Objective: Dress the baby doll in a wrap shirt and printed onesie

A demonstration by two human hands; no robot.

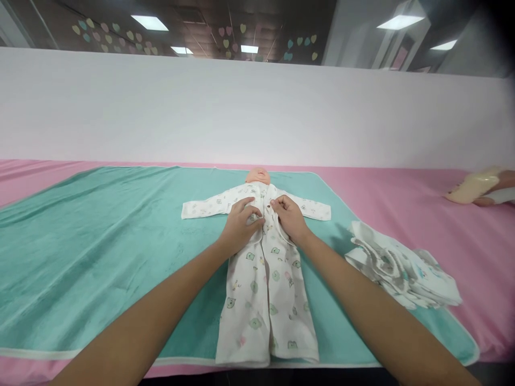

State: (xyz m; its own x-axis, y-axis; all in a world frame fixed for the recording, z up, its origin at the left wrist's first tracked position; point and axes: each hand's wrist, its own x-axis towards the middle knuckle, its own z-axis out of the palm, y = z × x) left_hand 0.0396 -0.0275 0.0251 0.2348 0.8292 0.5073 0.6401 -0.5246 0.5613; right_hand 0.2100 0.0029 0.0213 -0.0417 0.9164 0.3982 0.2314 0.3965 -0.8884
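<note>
A baby doll [257, 175] lies on its back, its head away from me. It wears a white printed jacket [209, 205], sleeves spread to both sides, and white printed pants [249, 300] with straight legs toward me. My left hand [241, 224] rests on the left front of the jacket, thumb and fingers apart. Close beside it, my right hand [287, 214] pinches the jacket's front edge at chest height with thumb and forefinger. A small dark snap or button [269, 206] shows by the right fingertips. The cloth between the hands is partly hidden.
A teal blanket [120, 241] lies under the doll, over a pink sheet [382, 193]. At the right sits a crumpled pile of white printed cloth [402, 265]. Farther right lies a pale yellow, foot-shaped object [472, 185]. A white wall panel [241, 112] stands behind.
</note>
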